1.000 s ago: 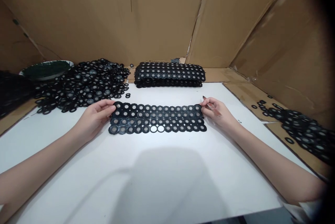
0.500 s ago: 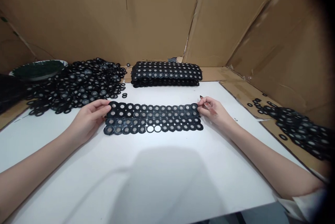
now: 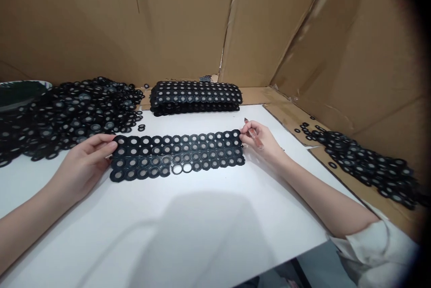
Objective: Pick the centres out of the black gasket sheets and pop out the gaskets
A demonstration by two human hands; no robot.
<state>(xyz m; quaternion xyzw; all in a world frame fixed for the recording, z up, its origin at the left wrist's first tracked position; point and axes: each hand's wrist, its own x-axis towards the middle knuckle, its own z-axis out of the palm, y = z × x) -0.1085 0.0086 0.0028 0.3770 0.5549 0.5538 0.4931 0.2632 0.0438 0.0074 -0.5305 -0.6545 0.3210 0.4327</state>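
A strip of joined black rings [image 3: 178,148] in several rows spans the middle of the view, over the white table [image 3: 188,216]. My left hand [image 3: 85,162] pinches its upper left corner between thumb and fingers. At the upper right corner my right hand [image 3: 261,142] grips the strip with its fingertips. A reddish pen-like tool [image 3: 254,137] with a dark tip is also tucked in my right hand. Two rings in the bottom row show bright white centres; most others look grey or pale inside.
Stacked ring strips [image 3: 197,95] lie behind the held one. A big heap of loose black rings [image 3: 90,104] is at the left, beside a bowl [image 3: 27,90]. More loose rings [image 3: 367,162] lie at the right. Cardboard walls [image 3: 182,23] surround the table.
The view has turned to the right, so the scene appears farther left. The strip's left end looks nearer and slightly lower. Both hands keep their grip on it.
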